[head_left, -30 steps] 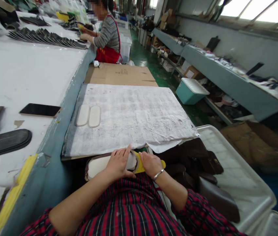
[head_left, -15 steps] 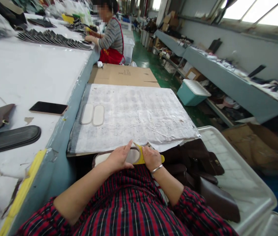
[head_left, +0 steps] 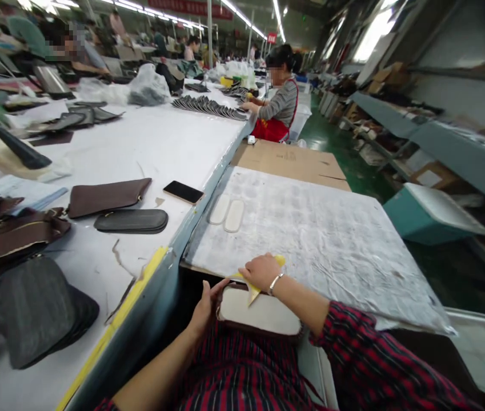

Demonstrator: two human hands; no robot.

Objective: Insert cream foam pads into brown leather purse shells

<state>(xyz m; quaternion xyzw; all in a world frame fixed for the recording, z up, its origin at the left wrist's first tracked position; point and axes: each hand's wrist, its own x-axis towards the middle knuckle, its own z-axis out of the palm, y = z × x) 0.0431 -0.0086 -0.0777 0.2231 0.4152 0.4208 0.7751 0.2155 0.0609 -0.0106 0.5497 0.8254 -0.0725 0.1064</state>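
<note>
In front of my lap is a dark brown leather piece (head_left: 263, 331), probably a bag's base, with a rounded, elongated white panel (head_left: 268, 313) facing up. My left hand (head_left: 203, 308) grips its left end, thumb raised; its other fingers are partly hidden behind the edge. My right hand (head_left: 263, 273) is closed round a flat yellow scraper (head_left: 254, 294). The scraper's pointed end lies over the panel's upper left, and its rounded end shows beyond my knuckles. Two similar white oval panels (head_left: 234, 216) lie on the white-covered board (head_left: 311, 240) ahead.
On the long white table (head_left: 139, 154) at left lie a phone (head_left: 183, 192), a brown pouch (head_left: 109, 197), dark oval pieces (head_left: 131, 221) and brown bags (head_left: 15, 240). A co-worker (head_left: 283, 97) sits farther along it. A teal bin (head_left: 422, 214) stands at right.
The view has swung left. The brown piece has been turned, and my left hand has shifted from over its panel to its left end. My right hand has brought the scraper over the panel.
</note>
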